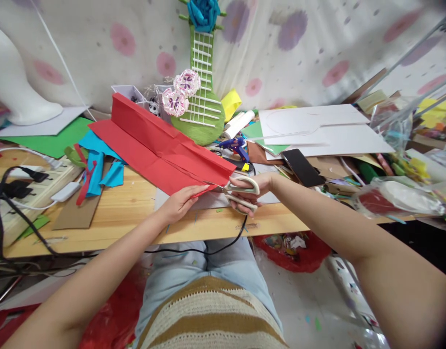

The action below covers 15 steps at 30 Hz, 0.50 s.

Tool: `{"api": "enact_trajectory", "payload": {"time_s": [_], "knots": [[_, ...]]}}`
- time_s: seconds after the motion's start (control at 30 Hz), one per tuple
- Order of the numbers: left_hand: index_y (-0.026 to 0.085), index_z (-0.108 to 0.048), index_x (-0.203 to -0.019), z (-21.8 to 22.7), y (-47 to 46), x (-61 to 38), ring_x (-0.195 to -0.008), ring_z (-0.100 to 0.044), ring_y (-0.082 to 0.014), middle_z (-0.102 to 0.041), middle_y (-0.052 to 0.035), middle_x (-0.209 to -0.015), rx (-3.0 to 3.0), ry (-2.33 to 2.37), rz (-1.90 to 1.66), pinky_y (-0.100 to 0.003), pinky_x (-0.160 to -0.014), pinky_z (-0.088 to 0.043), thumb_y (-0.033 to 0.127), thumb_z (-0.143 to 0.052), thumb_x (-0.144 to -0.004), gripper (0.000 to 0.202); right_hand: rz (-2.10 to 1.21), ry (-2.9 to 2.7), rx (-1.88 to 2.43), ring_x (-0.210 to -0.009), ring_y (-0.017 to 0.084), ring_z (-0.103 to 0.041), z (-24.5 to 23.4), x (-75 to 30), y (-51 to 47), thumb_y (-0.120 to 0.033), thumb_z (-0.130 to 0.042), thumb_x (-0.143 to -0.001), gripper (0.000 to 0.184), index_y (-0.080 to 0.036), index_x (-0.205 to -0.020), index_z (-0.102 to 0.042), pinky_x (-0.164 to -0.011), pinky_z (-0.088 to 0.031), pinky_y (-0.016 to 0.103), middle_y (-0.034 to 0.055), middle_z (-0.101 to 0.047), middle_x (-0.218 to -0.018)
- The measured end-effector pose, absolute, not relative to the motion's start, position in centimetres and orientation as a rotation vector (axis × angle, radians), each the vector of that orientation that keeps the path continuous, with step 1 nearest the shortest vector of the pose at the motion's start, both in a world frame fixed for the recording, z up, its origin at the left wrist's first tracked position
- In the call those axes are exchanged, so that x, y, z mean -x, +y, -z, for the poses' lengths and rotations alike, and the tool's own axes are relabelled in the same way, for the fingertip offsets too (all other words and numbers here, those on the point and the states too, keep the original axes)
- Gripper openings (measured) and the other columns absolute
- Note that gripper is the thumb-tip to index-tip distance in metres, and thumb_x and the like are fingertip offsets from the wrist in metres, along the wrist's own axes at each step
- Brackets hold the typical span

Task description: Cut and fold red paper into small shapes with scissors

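Observation:
A large creased sheet of red paper [157,145] lies slantwise over the table, its back part folded up. My left hand [180,202] pinches the sheet's near edge. In my right hand [246,194] are scissors [245,185] with pale handles, fingers through the loops. The blades point left and lie at the paper's near right edge, close to my left fingertips; part of them is hidden by the paper. Behind the sheet stands a green guitar-shaped craft [203,109] with white strips, a blue paper flower [204,13] and two patterned flowers [181,92].
A blue glue gun [237,146], a black phone [302,167] and white boards [317,126] lie right of the guitar shape. On the left are blue paper scraps [95,172], a power strip [34,189] and cables. A red bag [295,252] sits below the table edge.

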<state>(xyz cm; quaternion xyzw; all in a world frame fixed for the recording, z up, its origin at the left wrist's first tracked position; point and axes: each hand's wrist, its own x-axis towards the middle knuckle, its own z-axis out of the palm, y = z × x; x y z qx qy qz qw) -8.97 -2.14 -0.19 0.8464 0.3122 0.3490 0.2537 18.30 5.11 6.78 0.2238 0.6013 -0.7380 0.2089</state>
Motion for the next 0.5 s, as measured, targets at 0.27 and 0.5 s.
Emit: {"api": "enact_trajectory", "payload": {"time_s": [0.27,0.5], "knots": [[0.024,-0.043,-0.136,0.2,-2.6,8.6,-0.129,-0.042,-0.0168,-0.048,-0.0082,-0.138,-2.554,0.804,-0.763,-0.037,-0.107,-0.036,0.025,-0.033,-0.096,0.042,1.936,1.764,-0.687,-0.058,0.016,-0.059,-7.3,-16.9,5.2,-0.074,-0.012,-0.083,0.079,-0.009,-0.092,-0.056,-0.039,-0.042,0.022,0.0091,-0.059,-0.066],[0.025,-0.041,-0.137,0.7,-2.4,8.8,-0.130,-0.041,-0.0179,-0.045,-0.0088,-0.140,-2.630,0.758,-0.792,-0.040,-0.106,-0.037,0.023,-0.034,-0.095,0.043,1.944,1.749,-0.684,-0.062,0.016,-0.060,-7.8,-17.0,5.0,-0.074,-0.016,-0.083,0.075,-0.010,-0.089,-0.054,-0.040,-0.041,0.020,0.0081,-0.057,-0.068]]}}
